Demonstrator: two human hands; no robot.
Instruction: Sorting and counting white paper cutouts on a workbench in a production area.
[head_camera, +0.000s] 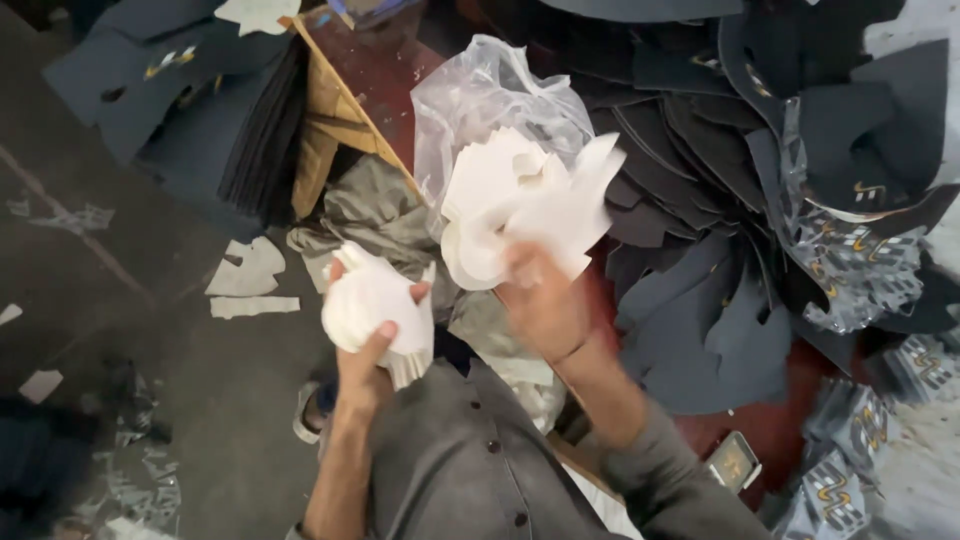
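My left hand (365, 360) grips a thick stack of white cut-out pieces (375, 305), held low in front of my grey shirt. My right hand (540, 295) holds a second, larger bunch of white cut pieces (520, 205), fanned out and raised over the table edge. Just behind that bunch lies a crumpled clear plastic bag (480, 100). The two stacks are apart, roughly a hand's width from each other.
Dark grey cut fabric pieces (700, 200) lie piled over the red table (370, 70) on the right. Printed pieces in clear wrap (850, 270) sit further right. A black stack (265, 140) stands at left. White scraps (250, 280) lie on the grey floor.
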